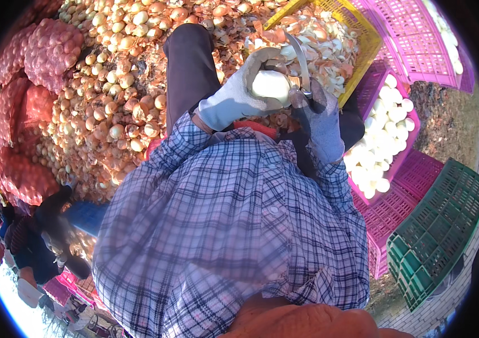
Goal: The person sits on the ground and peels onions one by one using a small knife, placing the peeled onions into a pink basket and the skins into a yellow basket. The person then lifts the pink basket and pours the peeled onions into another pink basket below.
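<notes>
A pale, mostly peeled onion rests in my left hand, with the gloved fingers and thumb curled around it. My right hand, also gloved, grips a knife with a curved metal blade. The blade points up and away from me, just right of the onion. My right thumb is close to the onion's right side; whether it touches is hard to tell. Beyond both hands stands a yellow plastic crate heaped with onion skins.
Unpeeled onions and loose skins cover the ground at left, beside red mesh sacks. At right, a pink crate holds peeled onions. Further pink crates and a green crate stand around it. Another person is at lower left.
</notes>
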`<state>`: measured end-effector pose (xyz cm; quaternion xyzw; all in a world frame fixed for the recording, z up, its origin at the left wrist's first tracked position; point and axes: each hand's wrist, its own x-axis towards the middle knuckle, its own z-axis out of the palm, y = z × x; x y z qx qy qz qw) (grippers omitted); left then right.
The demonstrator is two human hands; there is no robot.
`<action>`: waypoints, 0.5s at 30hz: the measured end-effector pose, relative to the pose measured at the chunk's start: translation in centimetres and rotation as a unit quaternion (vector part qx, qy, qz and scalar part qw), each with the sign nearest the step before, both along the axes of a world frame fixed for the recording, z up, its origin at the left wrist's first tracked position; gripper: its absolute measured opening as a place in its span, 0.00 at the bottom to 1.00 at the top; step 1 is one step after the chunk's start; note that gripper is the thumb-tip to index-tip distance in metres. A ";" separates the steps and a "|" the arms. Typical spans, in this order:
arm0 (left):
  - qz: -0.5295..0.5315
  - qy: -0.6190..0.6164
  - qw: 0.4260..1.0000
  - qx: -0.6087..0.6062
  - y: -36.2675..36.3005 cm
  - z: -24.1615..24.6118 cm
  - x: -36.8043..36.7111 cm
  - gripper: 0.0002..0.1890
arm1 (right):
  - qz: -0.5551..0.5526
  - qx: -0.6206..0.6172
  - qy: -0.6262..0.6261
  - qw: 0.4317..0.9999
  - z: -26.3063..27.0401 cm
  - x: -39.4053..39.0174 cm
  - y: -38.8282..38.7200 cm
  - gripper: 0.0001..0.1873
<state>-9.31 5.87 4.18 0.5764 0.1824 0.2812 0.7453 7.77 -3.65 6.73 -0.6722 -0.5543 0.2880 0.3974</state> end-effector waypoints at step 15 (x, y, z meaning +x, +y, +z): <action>-0.031 -0.065 0.940 -0.334 -0.3 -1.7 1.1 0.36 | -0.132 -0.050 0.369 0.919 1.2 -0.2 -0.3 0.12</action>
